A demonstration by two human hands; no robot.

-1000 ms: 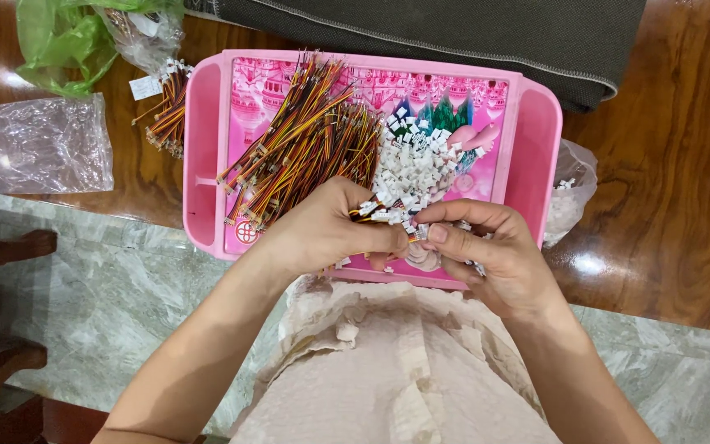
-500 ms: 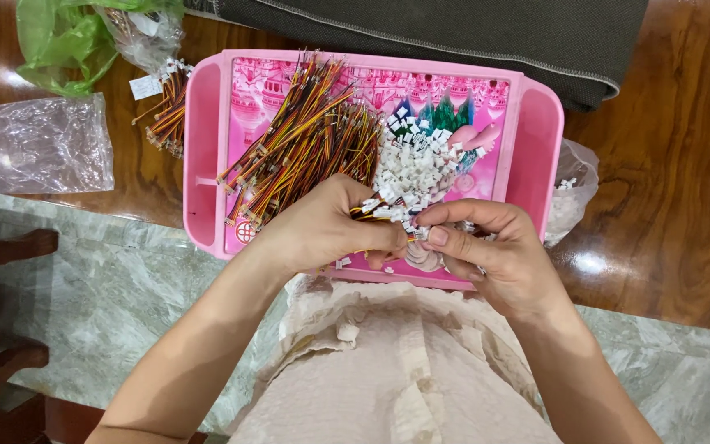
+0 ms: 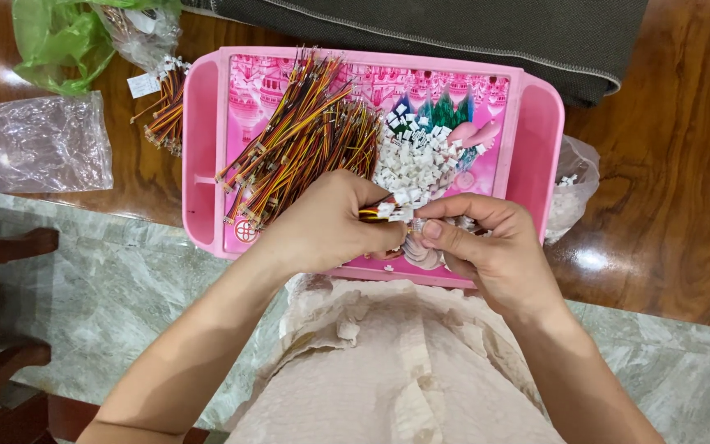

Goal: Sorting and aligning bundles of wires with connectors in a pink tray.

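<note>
A pink tray [image 3: 200, 140] lies on the wooden table and holds a heap of thin red, yellow and black wires [image 3: 306, 140] on its left and a pile of small white plastic connectors [image 3: 417, 160] in its middle. Over the tray's near edge, my left hand [image 3: 322, 226] pinches a short bundle of coloured wires [image 3: 369, 213]. My right hand [image 3: 486, 247] meets it fingertip to fingertip and grips a small white connector [image 3: 398, 211] at the wire ends.
A clear plastic bag [image 3: 43, 144] and a green bag [image 3: 59, 37] lie left of the tray, beside another wire bundle [image 3: 168, 111]. A bag of white connectors [image 3: 570, 193] sits right of the tray. A dark cloth [image 3: 454, 29] lies behind. A marble ledge [image 3: 108, 279] runs in front.
Both hands stay over the tray's near edge. The fingertips have shifted slightly as they work the wires and connector together.
</note>
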